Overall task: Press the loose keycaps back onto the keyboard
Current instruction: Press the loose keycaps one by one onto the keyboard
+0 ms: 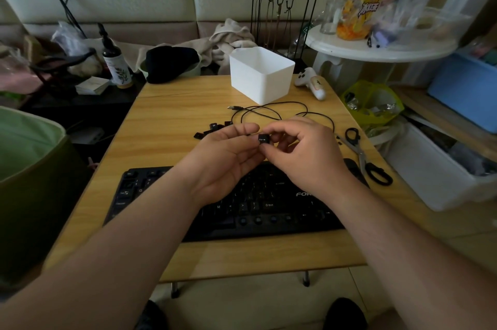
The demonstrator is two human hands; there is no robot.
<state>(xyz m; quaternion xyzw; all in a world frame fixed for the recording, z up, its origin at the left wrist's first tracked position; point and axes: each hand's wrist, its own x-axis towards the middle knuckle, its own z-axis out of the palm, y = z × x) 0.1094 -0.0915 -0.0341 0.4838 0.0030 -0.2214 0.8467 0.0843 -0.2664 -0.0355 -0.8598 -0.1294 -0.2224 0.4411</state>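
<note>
- Wood-grain counter (166, 125) fills the middle of the room, with a padded cream wall behind it and clutter crowding both sides.
- Both hands meet above the far edge of the black keyboard (242, 203). The right hand (304, 152) pinches one black keycap (263, 139) between thumb and fingertips, its printed top turned up toward the person. The left hand (223, 160) has its fingers curled in against the same cap, steadying it from the other side.
- Just beyond the left hand's fingertips lies the pile of loose keycaps (212, 129), touching one another on the counter. A thin black cable (271, 111) loops just past both hands.
- Scissors (363, 157) lie off to the right of the right hand, and a white tub (262, 74) stands well beyond both.
- The step in hand looks like reading and orienting the cap: it is lifted and checked, not yet over any socket.
- Several bare switch stems show along the keyboard's near row, under the wrists. Which gap suits this cap I cannot tell.
- Next, I'd judge, the cap must be brought down toward the person, set square over its stem with the legend the right way up, then pushed straight down. A tilted press could jam it.
</note>
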